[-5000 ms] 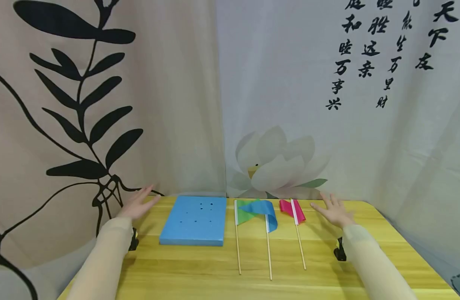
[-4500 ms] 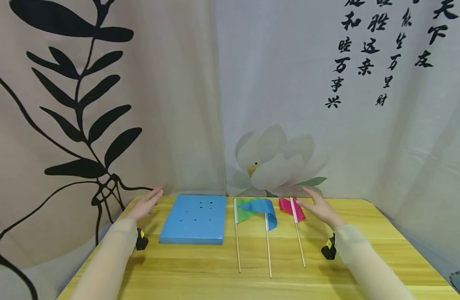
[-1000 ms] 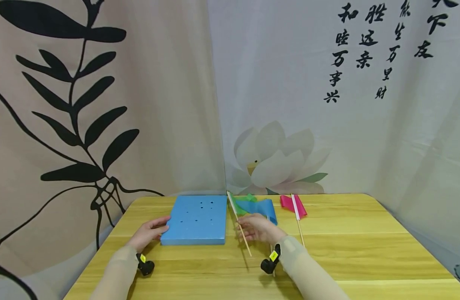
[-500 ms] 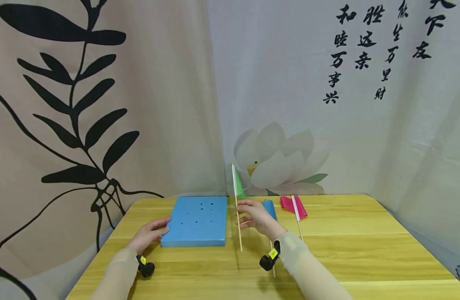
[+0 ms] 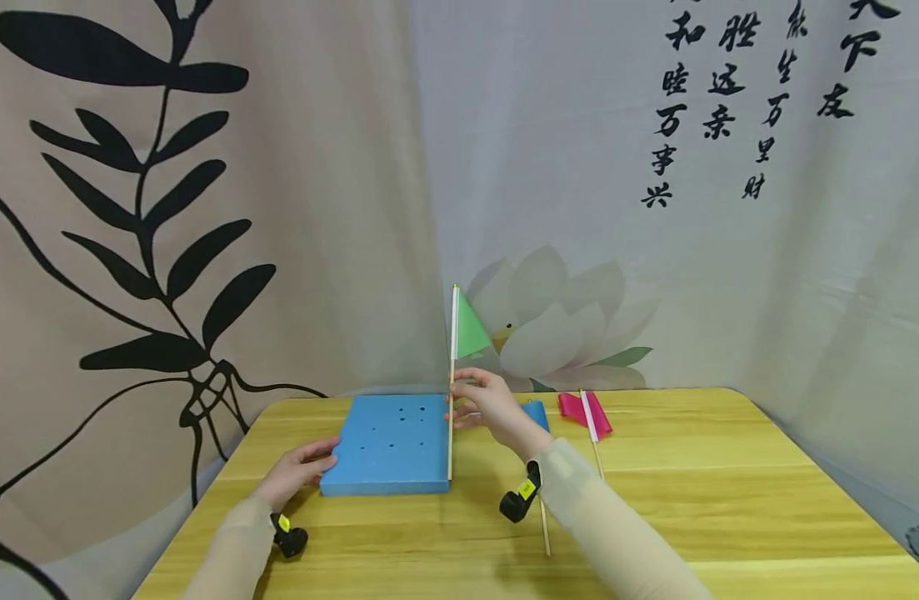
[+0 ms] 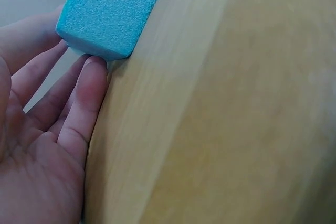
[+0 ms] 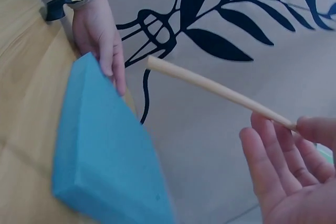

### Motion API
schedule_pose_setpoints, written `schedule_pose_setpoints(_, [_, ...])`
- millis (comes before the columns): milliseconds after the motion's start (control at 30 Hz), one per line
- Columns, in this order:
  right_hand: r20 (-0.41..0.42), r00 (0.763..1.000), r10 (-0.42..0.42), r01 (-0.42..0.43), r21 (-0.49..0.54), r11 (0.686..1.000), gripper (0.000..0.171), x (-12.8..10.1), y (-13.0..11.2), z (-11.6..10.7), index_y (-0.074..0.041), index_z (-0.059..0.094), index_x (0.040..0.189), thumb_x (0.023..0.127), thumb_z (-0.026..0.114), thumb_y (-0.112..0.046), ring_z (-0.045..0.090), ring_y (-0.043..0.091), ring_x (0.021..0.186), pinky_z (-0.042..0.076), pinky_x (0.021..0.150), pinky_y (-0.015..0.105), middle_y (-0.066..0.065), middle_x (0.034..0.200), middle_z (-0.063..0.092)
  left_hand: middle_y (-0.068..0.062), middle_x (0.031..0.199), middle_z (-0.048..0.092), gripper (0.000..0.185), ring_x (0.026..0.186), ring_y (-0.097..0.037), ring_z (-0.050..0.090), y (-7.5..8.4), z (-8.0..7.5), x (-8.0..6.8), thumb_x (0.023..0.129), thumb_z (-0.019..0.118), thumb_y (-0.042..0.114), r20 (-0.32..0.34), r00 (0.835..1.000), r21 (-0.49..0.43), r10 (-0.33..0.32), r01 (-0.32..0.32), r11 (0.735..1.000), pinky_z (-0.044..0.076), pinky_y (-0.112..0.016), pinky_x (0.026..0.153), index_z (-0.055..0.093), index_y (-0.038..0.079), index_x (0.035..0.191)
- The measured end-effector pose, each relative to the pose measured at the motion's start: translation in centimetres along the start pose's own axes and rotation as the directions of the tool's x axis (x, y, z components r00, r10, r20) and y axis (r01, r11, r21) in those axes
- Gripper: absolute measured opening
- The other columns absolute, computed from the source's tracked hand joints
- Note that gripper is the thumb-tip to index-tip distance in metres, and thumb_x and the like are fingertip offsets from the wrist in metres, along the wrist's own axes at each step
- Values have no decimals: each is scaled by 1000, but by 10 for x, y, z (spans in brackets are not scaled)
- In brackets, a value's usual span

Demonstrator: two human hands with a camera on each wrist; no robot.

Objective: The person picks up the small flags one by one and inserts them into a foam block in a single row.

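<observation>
Right hand (image 5: 489, 406): thumb and fingertips pinch the wooden stick of the green flag (image 5: 470, 327), the outermost finger standing off the stick; the green flag is upright, its cloth above the hand; in the head view its stick crosses the right edge of the blue board (image 5: 390, 454); in the right wrist view its lower end is in the air, apart from the board; left hand (image 5: 297, 473): fingers nearly straight, lying close to one another, fingertips touching the left side of the board; the board lies flat on the wooden table (image 5: 691, 492), small dark holes in its upper face; the blue flag (image 5: 536, 414) lies on the table, partly hidden behind the right hand and sleeve; the red flag (image 5: 586, 414) lies to the right of it, the lower part of its stick hidden by the sleeve; behind the table hangs a printed curtain (image 5: 339, 208)
</observation>
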State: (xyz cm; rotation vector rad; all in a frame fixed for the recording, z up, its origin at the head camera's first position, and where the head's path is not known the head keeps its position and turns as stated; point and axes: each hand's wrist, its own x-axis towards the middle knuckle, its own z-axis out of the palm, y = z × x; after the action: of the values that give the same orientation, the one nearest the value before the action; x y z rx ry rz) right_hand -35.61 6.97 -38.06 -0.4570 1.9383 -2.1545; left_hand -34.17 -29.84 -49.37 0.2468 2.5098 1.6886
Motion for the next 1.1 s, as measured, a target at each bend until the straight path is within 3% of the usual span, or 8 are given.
schedule_pose_setpoints(267, [-19, 998, -57, 56, -35, 998, 23, 22, -17, 25, -5, 58, 118, 96, 61, -13, 69, 28, 74, 57, 66, 42, 13, 97, 66, -21, 147, 41, 56, 121, -34, 51, -3, -2, -4, 97, 62, 28, -14, 1000, 0, -16, 16, 1000, 47, -36, 86, 45, 5, 145])
schedule_pose_setpoints(433, [-80, 995, -62, 62, -1, 998, 19, 37, -15, 38, -6, 60, 114, 96, 61, -10, 69, 32, 79, 57, 66, 42, 21, 104, 66, -21, 147, 42, 55, 122, -35, 50, 0, -2, -6, 97, 61, 27, -33, 999, 11, -26, 27, 1000, 47, -40, 89, 46, 5, 145])
schedule_pose_setpoints(667, [-193, 973, -124, 134, 41, 990, 16, 52, 2, 53, -6, 58, 112, 96, 60, -9, 69, 36, 87, 57, 66, 41, 25, 109, 64, -19, 146, 43, 53, 123, -34, 50, 1, 1, 2, 97, 62, 27, -36, 999, 3, -18, 18, 1000, 46, -45, 92, 48, 6, 143])
schedule_pose_setpoints(833, [-258, 951, -169, 184, 36, 982, 17, 60, 19, 66, -5, 57, 113, 97, 60, -10, 68, 37, 90, 56, 72, 46, 26, 111, 63, -17, 144, 46, 52, 120, -31, 52, -2, 2, 6, 95, 65, 29, -43, 999, -11, -27, 27, 1000, 48, -42, 90, 52, 8, 141])
schedule_pose_setpoints(967, [-256, 945, -203, 213, 13, 977, 17, 68, 34, 80, -3, 57, 113, 97, 60, -7, 66, 43, 94, 55, 73, 51, 24, 105, 64, -18, 143, 47, 52, 117, -30, 54, -3, 0, 4, 95, 64, 28, -49, 999, 1, -23, 23, 1000, 48, -41, 88, 51, 7, 141])
schedule_pose_setpoints(1100, [-232, 949, -212, 210, -37, 977, 17, 74, 48, 92, -7, 58, 114, 96, 60, -9, 67, 37, 90, 56, 71, 48, 20, 103, 64, -21, 143, 46, 52, 117, -30, 54, -2, 0, 2, 97, 62, 27, -46, 999, 11, -16, 16, 1000, 48, -41, 88, 50, 4, 142])
